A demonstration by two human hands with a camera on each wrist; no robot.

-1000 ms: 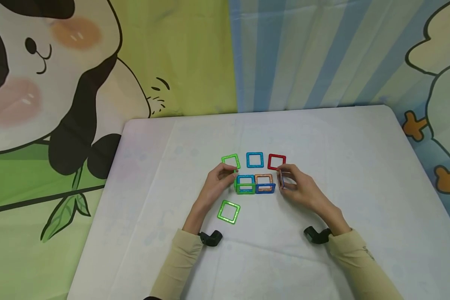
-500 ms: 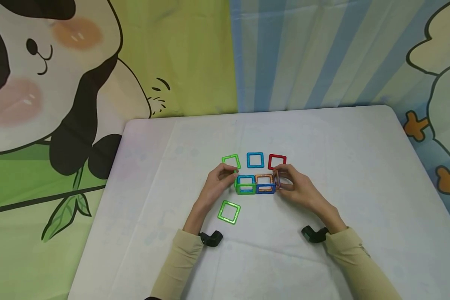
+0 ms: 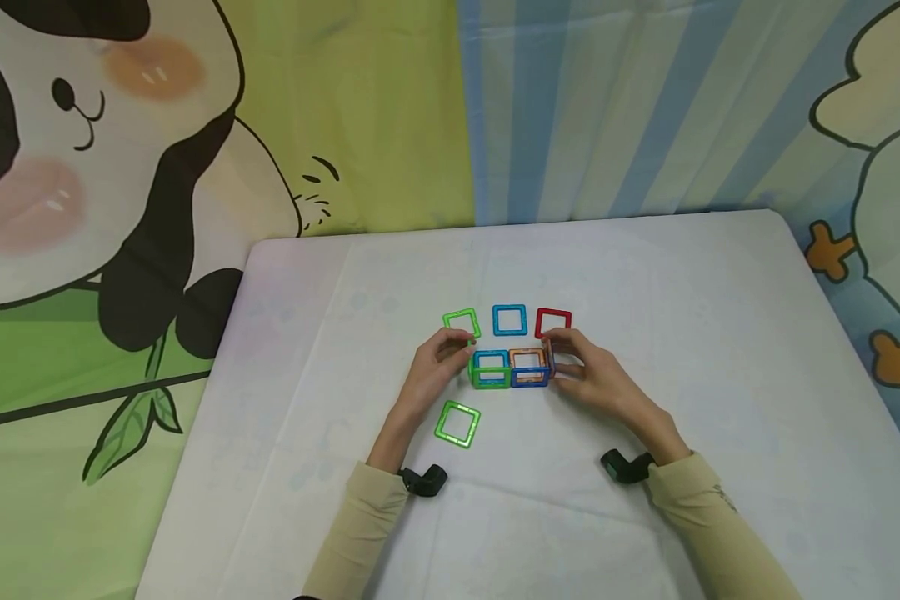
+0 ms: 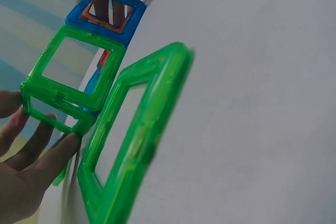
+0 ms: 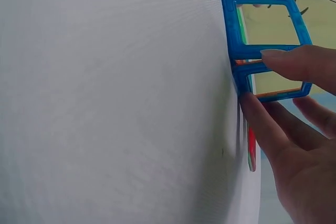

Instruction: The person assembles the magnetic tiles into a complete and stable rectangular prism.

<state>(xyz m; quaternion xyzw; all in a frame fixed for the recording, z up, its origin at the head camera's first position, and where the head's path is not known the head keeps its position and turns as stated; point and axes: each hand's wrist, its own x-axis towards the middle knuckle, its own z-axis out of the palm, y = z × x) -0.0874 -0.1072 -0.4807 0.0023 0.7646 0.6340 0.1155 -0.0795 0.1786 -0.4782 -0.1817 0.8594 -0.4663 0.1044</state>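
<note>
Upright square magnetic tiles form a two-bay row on the white table. Its front has a green tile (image 4: pixel 79 66) on the left and a blue tile (image 3: pixel 530 377) on the right; behind them show a blue one and an orange one (image 3: pixel 527 355). My left hand (image 3: pixel 438 363) holds the green end tile (image 4: pixel 52 106) by its edges at the row's left. At the right end, my right hand (image 3: pixel 587 367) pinches another upright tile (image 5: pixel 278 83) between thumb and fingers. This tile meets the front blue one at the corner. Fingers partly hide both end tiles.
Behind the row lie a loose green tile (image 3: pixel 462 322), a blue tile (image 3: pixel 510 320) and a red tile (image 3: pixel 553 322) on the table. Another green tile (image 3: pixel 457 424) lies flat in front, near my left wrist. A printed cloth (image 3: pixel 390 117) hangs behind the table (image 3: pixel 682 292).
My right hand has moved left with its tile, bringing it from a small gap up against the row's right end. The left hand has stayed in place.
</note>
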